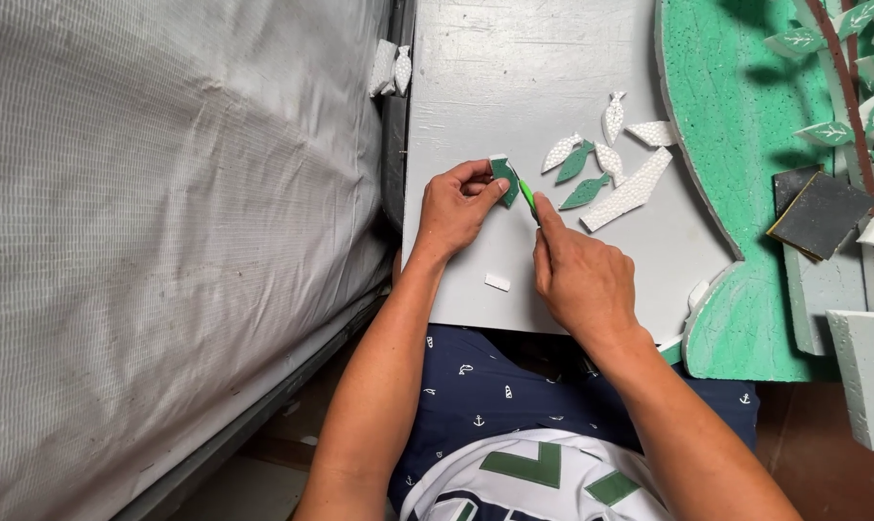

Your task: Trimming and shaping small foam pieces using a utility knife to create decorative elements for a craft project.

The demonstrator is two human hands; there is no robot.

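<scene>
Grey board: two green leaves; one knife.

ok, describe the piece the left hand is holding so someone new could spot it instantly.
Start at the grey board lying across the person's lap. Near its middle, the left hand pinches a small green foam piece with a white edge, and the right hand puts a green-handled cutter to it. It is the only piece held up; the other green and white leaf shapes lie loose to its right.
</scene>
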